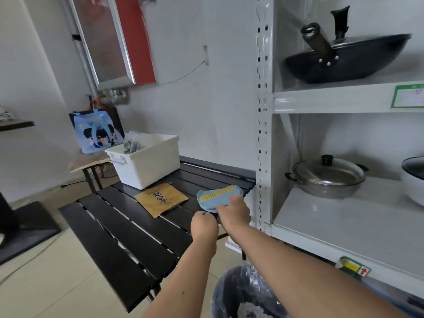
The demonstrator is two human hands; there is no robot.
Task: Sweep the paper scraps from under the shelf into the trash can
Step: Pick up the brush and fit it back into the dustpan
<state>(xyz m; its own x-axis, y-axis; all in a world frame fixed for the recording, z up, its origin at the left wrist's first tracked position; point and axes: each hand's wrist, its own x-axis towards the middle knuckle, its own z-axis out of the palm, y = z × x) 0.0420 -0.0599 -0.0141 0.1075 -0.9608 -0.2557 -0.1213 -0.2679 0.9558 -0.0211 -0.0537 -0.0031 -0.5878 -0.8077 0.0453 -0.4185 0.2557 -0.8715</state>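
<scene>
A light blue dustpan [212, 199] with a yellow comb strip lies on the right end of the black slatted table [128, 232]. My right hand [234, 212] grips the dustpan's near edge from above. Just to its left, my left hand [204, 224] is curled in a fist around a dark handle end [218, 218] that shows between the two hands. The rest of that handle is hidden. The trash can [227, 288], lined with a dark bag, stands at the bottom below my right forearm and has white paper scraps [250, 308] inside. The grey metal shelf [263, 134] stands at the right.
On the table are a white plastic bin [149, 166] and a yellow pouch [160, 198]. A blue tote bag [96, 131] sits on a small table behind. The shelf holds a wok [348, 60], a lidded steel pot [328, 177] and a bowl [415, 177]. The floor is beige tile.
</scene>
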